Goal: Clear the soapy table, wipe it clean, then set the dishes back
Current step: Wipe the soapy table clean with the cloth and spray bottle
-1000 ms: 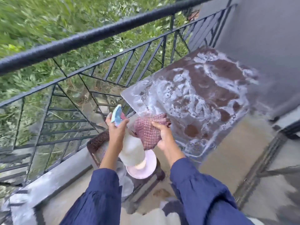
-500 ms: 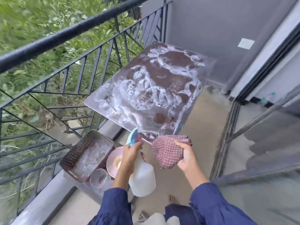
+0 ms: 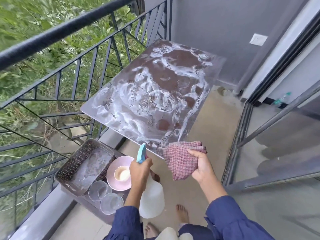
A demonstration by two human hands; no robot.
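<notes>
A brown table point(image 3: 174, 70) covered in white soap swirls stands ahead against the balcony railing, with nothing on top. My left hand point(image 3: 140, 172) grips the neck of a white spray bottle point(image 3: 152, 200) with a blue trigger, held below the table's near corner. My right hand point(image 3: 201, 166) holds a folded red checked cloth point(image 3: 180, 158) at the table's near edge. The dishes sit on a low stand at the lower left: a patterned tray point(image 3: 74, 163), a pink plate point(image 3: 112, 181) with a small cup point(image 3: 122, 174) on it, and two clear glass bowls point(image 3: 99, 190).
The black metal railing point(image 3: 69, 26) runs along the left, greenery beyond it. A grey wall point(image 3: 216, 23) closes the far end. Sliding glass doors point(image 3: 277, 135) stand on the right. My bare feet point(image 3: 181, 213) are on the beige floor.
The view swung right and back, so the table now lies ahead and the dishes show at lower left. Both hands keep the bottle and the cloth, now at the table's near edge.
</notes>
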